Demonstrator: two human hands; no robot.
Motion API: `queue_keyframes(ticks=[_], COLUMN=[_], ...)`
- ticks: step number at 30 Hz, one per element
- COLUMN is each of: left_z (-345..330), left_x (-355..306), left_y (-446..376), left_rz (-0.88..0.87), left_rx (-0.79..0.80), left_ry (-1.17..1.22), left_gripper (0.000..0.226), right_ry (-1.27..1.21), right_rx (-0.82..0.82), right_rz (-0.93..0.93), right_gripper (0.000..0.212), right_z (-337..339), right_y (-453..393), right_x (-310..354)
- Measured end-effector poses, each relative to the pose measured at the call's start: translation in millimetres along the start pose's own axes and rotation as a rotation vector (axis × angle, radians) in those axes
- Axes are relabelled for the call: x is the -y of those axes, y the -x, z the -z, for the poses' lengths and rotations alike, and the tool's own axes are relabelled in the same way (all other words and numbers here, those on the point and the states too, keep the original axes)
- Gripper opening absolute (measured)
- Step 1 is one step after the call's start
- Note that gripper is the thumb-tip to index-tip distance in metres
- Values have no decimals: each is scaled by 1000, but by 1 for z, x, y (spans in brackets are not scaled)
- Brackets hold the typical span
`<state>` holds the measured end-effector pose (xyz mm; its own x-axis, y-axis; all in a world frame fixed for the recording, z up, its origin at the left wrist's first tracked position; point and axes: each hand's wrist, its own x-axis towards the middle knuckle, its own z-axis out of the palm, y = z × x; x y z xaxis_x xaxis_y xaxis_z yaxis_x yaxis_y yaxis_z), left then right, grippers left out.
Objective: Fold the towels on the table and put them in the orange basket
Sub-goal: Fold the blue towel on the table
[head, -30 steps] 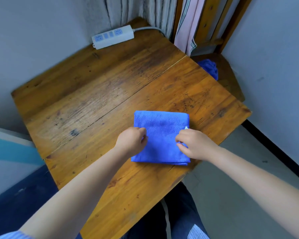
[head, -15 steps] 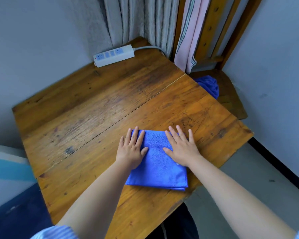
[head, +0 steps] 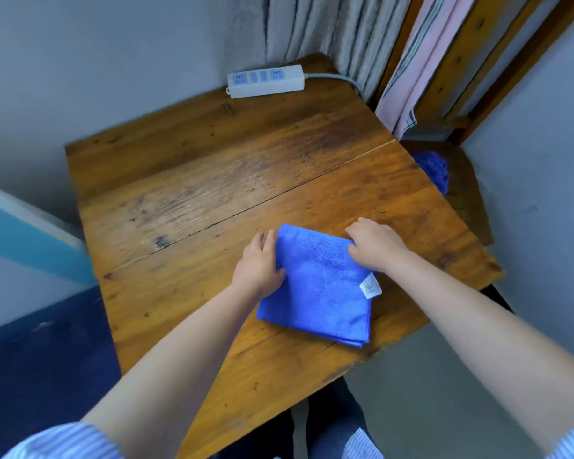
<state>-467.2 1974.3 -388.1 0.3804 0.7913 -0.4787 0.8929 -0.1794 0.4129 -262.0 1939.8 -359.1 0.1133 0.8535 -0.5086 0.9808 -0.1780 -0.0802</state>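
On the near right part of the wooden table (head: 212, 180) I see the folded blue towel (head: 318, 286), lying flat as a rough square turned a little askew, its nearest corner close to the table's front edge. A white care label (head: 369, 286) sticks out from its right edge.

My left hand (head: 258, 264) sits at the towel's left edge, fingers straight and close together, pointing away from me; the thumb lies over the blue cloth while the fingers run along the edge, partly on the wood. That hand is flat and grips nothing. My right hand (head: 375, 245) is on the towel's far right corner, knuckles raised and fingers bent down over the cloth. The fingertips are hidden under the hand, so I cannot tell whether they pinch the corner or only press on it. Both forearms reach in from the bottom of the view, with striped blue-and-white sleeves at the lower corners.

At the far end of the table a white power strip (head: 265, 81) lies against the wall, its grey cable running off to the right toward the grey curtain (head: 315, 31). A pink striped cloth (head: 408, 77) hangs beside the curtain. Beyond the table's right edge, on a lower wooden surface (head: 468, 193), lies a crumpled blue towel (head: 434, 170), well apart from the folded one.
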Motion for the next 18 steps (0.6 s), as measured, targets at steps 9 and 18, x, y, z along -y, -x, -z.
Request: queue_keyframes(ticks=[9, 18], left_z=[-41, -50], left_x=[20, -12], left_y=[67, 53], left_rz=[414, 696], left_rx=[38, -72], left_ry=[146, 420], left_gripper=[42, 37], right_ry=[-64, -99], right_rx=[92, 190], right_rz=[314, 409], right_gripper=[54, 43], right_z=[14, 12], right_y=[-36, -67], right_x=[61, 63])
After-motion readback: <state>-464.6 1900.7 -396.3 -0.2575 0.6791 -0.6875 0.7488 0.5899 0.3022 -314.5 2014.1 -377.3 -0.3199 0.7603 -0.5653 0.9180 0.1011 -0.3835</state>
